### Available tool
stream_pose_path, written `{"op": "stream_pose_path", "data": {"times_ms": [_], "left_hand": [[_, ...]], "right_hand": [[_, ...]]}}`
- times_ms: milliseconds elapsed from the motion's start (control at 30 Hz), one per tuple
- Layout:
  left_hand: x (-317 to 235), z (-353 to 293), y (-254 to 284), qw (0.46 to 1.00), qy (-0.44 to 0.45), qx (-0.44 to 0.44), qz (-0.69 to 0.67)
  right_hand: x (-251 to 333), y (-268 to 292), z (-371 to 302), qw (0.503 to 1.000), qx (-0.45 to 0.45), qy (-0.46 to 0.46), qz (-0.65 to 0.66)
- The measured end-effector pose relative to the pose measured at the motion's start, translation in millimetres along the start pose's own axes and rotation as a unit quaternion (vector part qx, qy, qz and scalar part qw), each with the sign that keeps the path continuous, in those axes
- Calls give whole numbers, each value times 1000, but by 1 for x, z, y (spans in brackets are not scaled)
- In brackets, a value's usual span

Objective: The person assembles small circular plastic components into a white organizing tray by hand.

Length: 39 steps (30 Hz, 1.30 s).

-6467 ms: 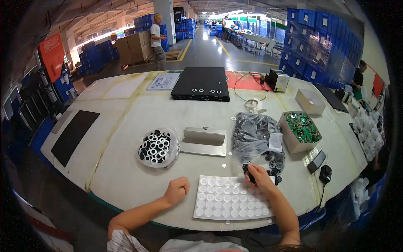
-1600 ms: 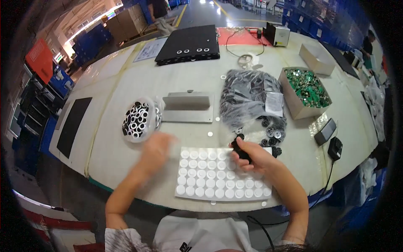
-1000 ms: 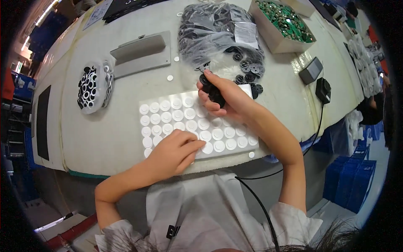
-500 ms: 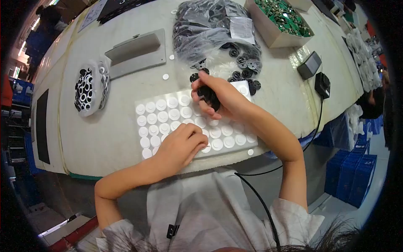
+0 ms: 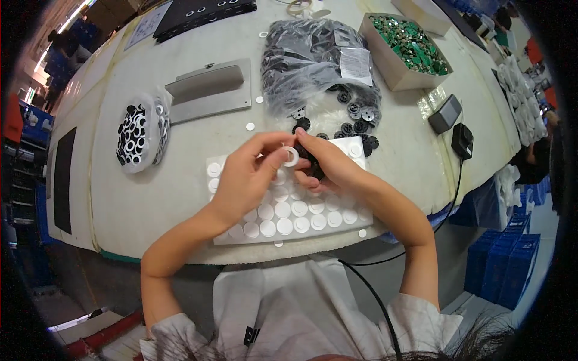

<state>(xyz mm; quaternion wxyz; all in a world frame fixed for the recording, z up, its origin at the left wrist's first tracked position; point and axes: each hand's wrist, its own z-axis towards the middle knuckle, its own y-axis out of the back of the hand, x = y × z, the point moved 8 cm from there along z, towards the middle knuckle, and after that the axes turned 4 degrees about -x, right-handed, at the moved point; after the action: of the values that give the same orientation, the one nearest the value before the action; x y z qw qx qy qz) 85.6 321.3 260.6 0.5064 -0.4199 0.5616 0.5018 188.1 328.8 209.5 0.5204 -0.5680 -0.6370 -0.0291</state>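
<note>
Head view: your left hand [image 5: 244, 174] pinches one white ring [image 5: 295, 157] between thumb and fingers; your right hand [image 5: 334, 161] is curled around several black round parts [image 5: 306, 154]. The hands are close together; contact between them cannot be confirmed. Ring and parts are held above the white sheet [image 5: 301, 237], which lies in front of you on the table [image 5: 174, 198].

Progress, as judged: one ring is in your fingers. Whether any part in your right palm carries a ring cannot be told. The visible rows of the sheet bear many white discs [image 5: 284, 226], and the plastic bag [image 5: 313, 66] remains well filled, so much material appears unworked. Your hands hide part of the sheet.

Edges and room: the sheet's near side sits just beside the table edge [image 5: 325, 248]; one loose disc [image 5: 279, 244] rests there. Your left has the wider room, between the sheet and the clear tub [image 5: 150, 138]. Ahead is tighter: the bag's mouth and loose black pieces [image 5: 346, 129] crowd the sheet's far side.
</note>
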Motion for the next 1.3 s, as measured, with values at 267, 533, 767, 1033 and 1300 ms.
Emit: {"op": "stream_pose_path", "data": {"times_ms": [267, 533, 767, 1033, 1300], "left_hand": [[10, 11, -7, 1000, 7, -22, -5], [19, 12, -19, 997, 11, -25, -75], [-1, 6, -19, 978, -143, -50, 141], [14, 14, -5, 999, 14, -44, -20], [11, 16, 1, 998, -19, -54, -13]], "right_hand": [[7, 0, 1, 996, -2, 84, 14], [30, 10, -8, 911, -126, 312, -238], [27, 8, -16, 936, -128, 291, -151], [23, 13, -8, 948, -91, 255, -166], [31, -1, -13, 885, -113, 282, -353]]}}
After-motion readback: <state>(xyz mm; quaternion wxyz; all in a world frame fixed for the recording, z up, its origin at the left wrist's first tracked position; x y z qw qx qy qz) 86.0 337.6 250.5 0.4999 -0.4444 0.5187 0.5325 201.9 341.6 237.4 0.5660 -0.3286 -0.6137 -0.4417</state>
